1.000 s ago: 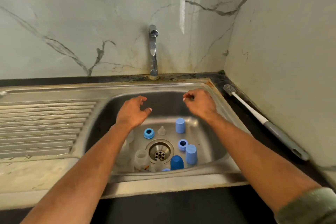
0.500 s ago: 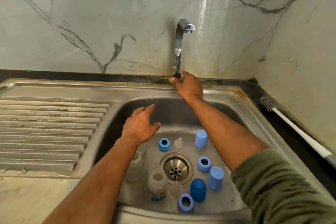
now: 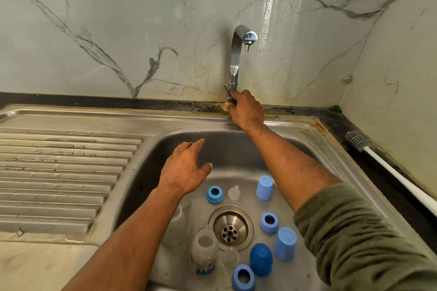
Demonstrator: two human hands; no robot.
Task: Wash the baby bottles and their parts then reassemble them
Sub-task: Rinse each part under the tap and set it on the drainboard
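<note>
Parts lie nearest me, on the floor of the sink (image 3: 146, 168) below both forearms: a clear bottle (image 3: 203, 253) standing just near-left of the drain (image 3: 229, 227), a second clear bottle (image 3: 175, 224) half hidden under my left forearm, a clear teat (image 3: 230, 256) beside the first bottle. Under my right forearm sit a dark blue cap (image 3: 260, 258), a pale blue cap (image 3: 285, 243), and two blue rings (image 3: 243, 277) (image 3: 269, 222). Just past my left hand are another ring (image 3: 214, 194), a small teat (image 3: 234, 192) and a third pale cap (image 3: 264, 187).

My left hand (image 3: 184, 172) hovers over the basin, fingers spread and relaxed, holding nothing. Farther off, my right hand (image 3: 246, 111) is curled round the small lever at the foot of the tap (image 3: 236, 59), against the back wall. No water shows at the spout.

I judge the step in hand to be opening the tap, and washing has not begun. I would turn the lever gently, since a hard jet could knock over the light caps and teats or splash out. The spout seems to point right of the drain, so I would bring each part to the stream rather than expect it to fall on them. My left hand is well placed to pick up the nearest ring or bottle. The bottle brush (image 3: 378, 160) lies on the counter well to the right of my right arm, for use once the water runs.
</note>
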